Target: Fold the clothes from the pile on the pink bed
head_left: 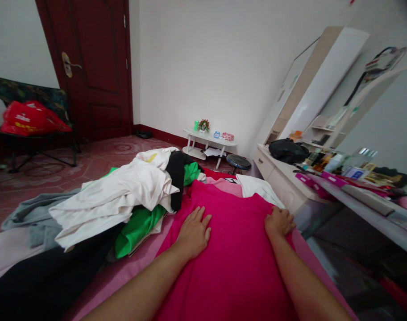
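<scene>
A bright pink garment (237, 254) lies spread flat on the bed in front of me. My left hand (194, 232) rests palm down on its left part, fingers stretched out and together. My right hand (279, 221) sits at the garment's right edge with its fingers curled over the fabric. A pile of clothes (123, 196) in white, green, black and grey lies to the left of my left hand. A white garment (257, 187) lies beyond the pink one.
A white dresser (284, 178) with a black bag (288, 150) and cosmetics stands to the right. A small white table (208, 140) and round stool (238, 162) sit by the far wall. A chair with a red bag (31, 118) stands beside the dark red door (89, 67).
</scene>
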`<state>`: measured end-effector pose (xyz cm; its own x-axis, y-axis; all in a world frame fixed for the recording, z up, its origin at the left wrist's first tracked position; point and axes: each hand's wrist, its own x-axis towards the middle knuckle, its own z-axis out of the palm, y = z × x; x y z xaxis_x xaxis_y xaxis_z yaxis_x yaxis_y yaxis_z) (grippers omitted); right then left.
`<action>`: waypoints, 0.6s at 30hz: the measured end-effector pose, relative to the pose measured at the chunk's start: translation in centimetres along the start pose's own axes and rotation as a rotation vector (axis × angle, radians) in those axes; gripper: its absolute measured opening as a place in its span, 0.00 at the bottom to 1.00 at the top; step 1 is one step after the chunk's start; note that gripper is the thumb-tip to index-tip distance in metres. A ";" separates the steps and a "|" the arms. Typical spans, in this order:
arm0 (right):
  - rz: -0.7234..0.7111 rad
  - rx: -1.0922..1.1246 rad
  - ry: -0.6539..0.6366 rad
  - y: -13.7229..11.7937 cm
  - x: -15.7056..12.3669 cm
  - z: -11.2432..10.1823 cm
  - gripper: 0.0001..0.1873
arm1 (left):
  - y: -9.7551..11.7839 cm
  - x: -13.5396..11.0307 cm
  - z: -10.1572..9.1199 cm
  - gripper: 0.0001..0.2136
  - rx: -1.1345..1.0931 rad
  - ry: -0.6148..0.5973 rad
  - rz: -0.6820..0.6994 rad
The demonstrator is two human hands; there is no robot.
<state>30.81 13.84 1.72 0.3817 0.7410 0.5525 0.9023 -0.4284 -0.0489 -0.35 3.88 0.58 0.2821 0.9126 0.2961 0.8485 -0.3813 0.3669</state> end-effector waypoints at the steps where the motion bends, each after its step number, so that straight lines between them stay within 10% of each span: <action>1: 0.023 -0.004 0.051 -1.0 -0.3 -0.5 0.19 | 0.0 0.0 0.0 0.22 -0.003 0.002 -0.002; 4: -0.167 0.143 0.031 -5.2 -2.2 -2.2 0.24 | -0.1 0.1 -0.1 0.22 -0.028 0.011 0.002; 9: -0.609 0.396 -0.427 -11.7 -8.2 -4.2 0.27 | -0.8 0.3 -0.1 0.18 -0.166 0.069 0.030; 18: -0.578 0.384 -0.467 -12.3 -11.1 -4.6 0.28 | -1.1 0.6 -1.6 0.22 -0.240 0.382 -0.066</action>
<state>14.53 8.49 0.03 -0.1950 0.9641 0.1801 0.9548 0.2286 -0.1900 -1.86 4.64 1.81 0.0075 0.8334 0.5527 0.7184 -0.3890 0.5767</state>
